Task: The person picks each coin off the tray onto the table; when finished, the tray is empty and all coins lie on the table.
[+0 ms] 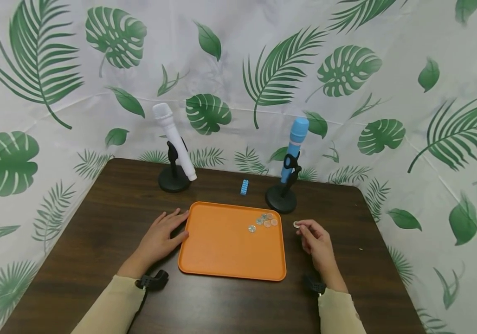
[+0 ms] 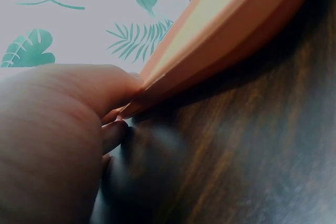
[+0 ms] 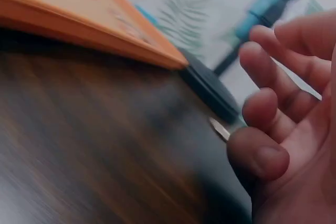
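An orange tray (image 1: 226, 246) lies in the middle of a dark wooden table (image 1: 96, 232). Several coins (image 1: 265, 221) sit near its far right corner. My left hand (image 1: 167, 232) rests flat on the table with straight fingers touching the tray's left edge; in the left wrist view the left hand (image 2: 52, 140) meets the tray rim (image 2: 226, 30). My right hand (image 1: 305, 229) is just right of the tray and pinches a small silver coin (image 1: 296, 224) at its fingertips. In the right wrist view the coin (image 3: 219, 128) sticks out beside the thumb of the right hand (image 3: 283, 129).
A white microphone (image 1: 173, 139) on a black stand is at the back left, and a blue microphone (image 1: 293, 148) on a stand is at the back right, close to my right hand. A small blue brick (image 1: 244, 186) lies between them. Leaf-print cloth walls surround the table.
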Demonstrator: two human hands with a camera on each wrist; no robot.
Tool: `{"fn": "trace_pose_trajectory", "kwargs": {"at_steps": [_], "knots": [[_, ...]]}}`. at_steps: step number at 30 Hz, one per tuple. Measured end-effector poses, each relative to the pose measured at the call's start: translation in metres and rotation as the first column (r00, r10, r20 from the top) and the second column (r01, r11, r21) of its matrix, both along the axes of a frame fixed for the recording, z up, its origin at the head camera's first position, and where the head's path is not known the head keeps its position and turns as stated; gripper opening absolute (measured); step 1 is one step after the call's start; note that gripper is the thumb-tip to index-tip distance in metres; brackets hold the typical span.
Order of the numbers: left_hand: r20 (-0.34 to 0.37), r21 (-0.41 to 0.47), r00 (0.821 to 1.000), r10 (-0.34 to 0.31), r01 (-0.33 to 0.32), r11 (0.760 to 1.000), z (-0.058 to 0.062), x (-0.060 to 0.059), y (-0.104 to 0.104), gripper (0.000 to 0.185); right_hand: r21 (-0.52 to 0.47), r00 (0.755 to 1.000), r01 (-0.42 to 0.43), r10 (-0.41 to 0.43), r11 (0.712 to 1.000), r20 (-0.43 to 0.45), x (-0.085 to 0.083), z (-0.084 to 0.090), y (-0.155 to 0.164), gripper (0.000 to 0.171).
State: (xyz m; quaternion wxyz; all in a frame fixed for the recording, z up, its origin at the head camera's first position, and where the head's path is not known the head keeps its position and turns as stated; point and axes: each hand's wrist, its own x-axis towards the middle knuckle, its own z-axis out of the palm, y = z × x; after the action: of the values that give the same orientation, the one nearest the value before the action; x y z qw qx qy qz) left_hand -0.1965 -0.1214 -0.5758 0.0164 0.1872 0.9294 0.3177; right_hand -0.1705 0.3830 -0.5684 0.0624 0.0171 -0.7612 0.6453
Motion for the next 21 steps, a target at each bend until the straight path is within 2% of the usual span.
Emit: {"fn": "trace_pose_trajectory", "kwargs": {"at_steps": [2,4,6,7,9,11,13,15,16,17,21], "knots": [[-0.002,0.001,1.0,-0.002,0.002,1.0,0.0,0.0,0.0,0.071,0.042,0.997,-0.07,0.068,0.997,0.035,0.0,0.0,-0.009,0.036],[-0.004,0.001,1.0,-0.004,0.004,1.0,-0.001,0.0,0.0,0.071,0.166,0.995,-0.084,0.073,0.983,0.069,-0.002,-0.001,-0.019,0.033],[-0.001,0.003,1.0,-0.004,0.004,1.0,-0.001,0.0,0.0,0.071,0.313,0.994,-0.094,0.071,0.945,0.086,-0.003,-0.002,-0.028,0.032],[-0.002,0.002,1.0,-0.004,0.004,1.0,0.0,0.0,0.0,0.071,0.384,0.993,-0.099,0.069,0.918,0.092,-0.004,-0.002,-0.032,0.033],[-0.007,-0.001,1.0,-0.006,0.006,1.0,0.001,0.0,0.0,0.071,0.524,0.993,-0.104,0.059,0.845,0.103,-0.004,-0.001,-0.04,0.035],[-0.01,0.0,1.0,-0.007,0.007,1.0,0.002,0.001,0.0,0.071,0.641,0.993,-0.114,0.059,0.759,0.106,-0.003,0.0,-0.048,0.039],[-0.013,0.001,1.0,-0.009,0.009,1.0,0.002,0.001,0.0,0.071,0.72,0.992,-0.122,0.063,0.683,0.108,-0.001,0.002,-0.054,0.041],[-0.015,0.004,1.0,-0.011,0.011,1.0,0.003,0.002,0.0,0.071,0.767,0.993,-0.121,0.066,0.631,0.102,0.0,0.003,-0.057,0.042],[-0.012,0.005,1.0,-0.009,0.009,1.0,0.003,0.002,0.0,0.071,0.778,0.993,-0.116,0.066,0.618,0.095,0.001,0.004,-0.058,0.041],[-0.011,0.004,1.0,-0.008,0.008,1.0,0.003,0.002,0.0,0.071,0.778,0.994,-0.11,0.068,0.619,0.087,0.001,0.003,-0.058,0.038],[-0.014,0.002,1.0,-0.006,0.006,1.0,0.002,0.002,0.001,0.071,0.709,0.996,-0.088,0.069,0.7,0.056,0.001,0.002,-0.056,0.023]]}}
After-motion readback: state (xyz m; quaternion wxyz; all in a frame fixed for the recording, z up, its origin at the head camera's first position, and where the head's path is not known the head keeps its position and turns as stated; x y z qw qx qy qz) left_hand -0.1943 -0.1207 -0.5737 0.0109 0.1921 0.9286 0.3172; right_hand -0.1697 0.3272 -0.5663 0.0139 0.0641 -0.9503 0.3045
